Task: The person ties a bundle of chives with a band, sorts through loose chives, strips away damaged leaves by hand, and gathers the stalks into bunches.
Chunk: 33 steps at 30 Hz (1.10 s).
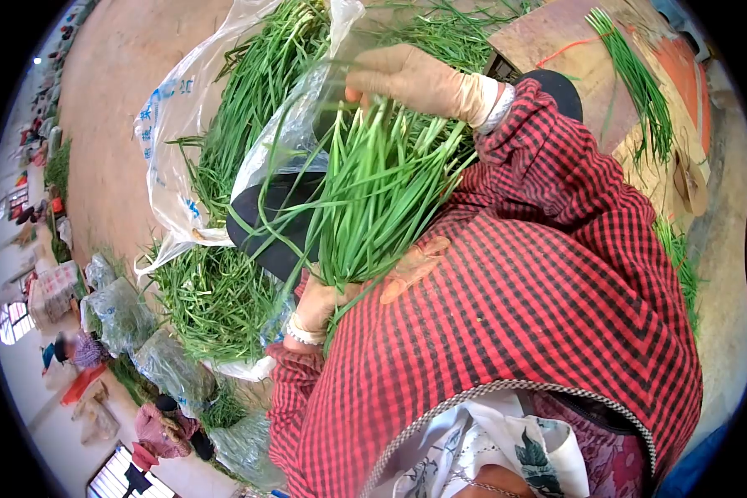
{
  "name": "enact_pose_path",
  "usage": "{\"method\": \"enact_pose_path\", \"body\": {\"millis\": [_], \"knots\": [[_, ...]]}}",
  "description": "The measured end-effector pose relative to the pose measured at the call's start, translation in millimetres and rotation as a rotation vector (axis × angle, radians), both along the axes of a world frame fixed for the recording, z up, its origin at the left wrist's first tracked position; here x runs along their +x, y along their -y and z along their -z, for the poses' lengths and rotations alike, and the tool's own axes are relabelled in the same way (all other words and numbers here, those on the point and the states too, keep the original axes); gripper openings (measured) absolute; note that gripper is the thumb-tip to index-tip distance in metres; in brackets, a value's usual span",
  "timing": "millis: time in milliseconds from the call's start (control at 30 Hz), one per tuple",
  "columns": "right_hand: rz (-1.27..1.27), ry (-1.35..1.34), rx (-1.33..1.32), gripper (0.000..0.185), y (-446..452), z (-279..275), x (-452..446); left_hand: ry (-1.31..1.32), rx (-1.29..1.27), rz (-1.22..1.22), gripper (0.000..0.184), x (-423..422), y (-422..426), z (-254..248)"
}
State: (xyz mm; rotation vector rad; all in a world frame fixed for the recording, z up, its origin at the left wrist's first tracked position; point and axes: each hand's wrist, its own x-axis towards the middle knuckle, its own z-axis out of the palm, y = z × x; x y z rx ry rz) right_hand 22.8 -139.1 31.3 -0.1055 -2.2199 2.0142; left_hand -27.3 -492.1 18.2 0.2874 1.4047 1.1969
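A loose bunch of long green leafy stalks [382, 191], like garlic chives, stands on my lap with its pale cut ends up. My left hand [319, 305], in a thin pale glove, is closed round the lower, leafy end. Above the cut ends, my right hand [411, 80], also gloved, lies palm down with fingers stretched out and partly blurred. Behind the bunch, a clear plastic bag [162, 158] with blue print holds more chives [266, 100]. A heap of loose leaves [216, 303] lies left of my left hand.
A tied bundle of chives [639, 87] with a red band lies on a wooden board [548, 37] at the upper right. More loose greens [448, 33] are behind my right hand. Filled plastic bags [170, 369] and another person [162, 427] are at the lower left.
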Motion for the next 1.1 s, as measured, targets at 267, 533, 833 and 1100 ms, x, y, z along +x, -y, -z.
{"method": "enact_pose_path", "body": {"millis": [267,533,833,1100], "knots": [[0.568,-0.099,-0.335,0.011,-82.6,9.3,21.6,0.084,-0.001,-0.063,0.044,-7.5,-8.6,-14.0],[0.357,0.042,0.372,0.040,-58.6,18.1,66.6,0.281,0.037,-0.316,0.020,-24.6,40.4,6.2],[0.192,0.352,0.740,0.081,30.2,-23.1,32.8,-0.063,0.111,-0.264,0.014,-15.2,53.8,39.9],[0.299,0.351,0.617,0.035,22.8,15.0,19.2,0.027,0.049,-0.158,0.029,-12.5,36.4,21.0]]}}
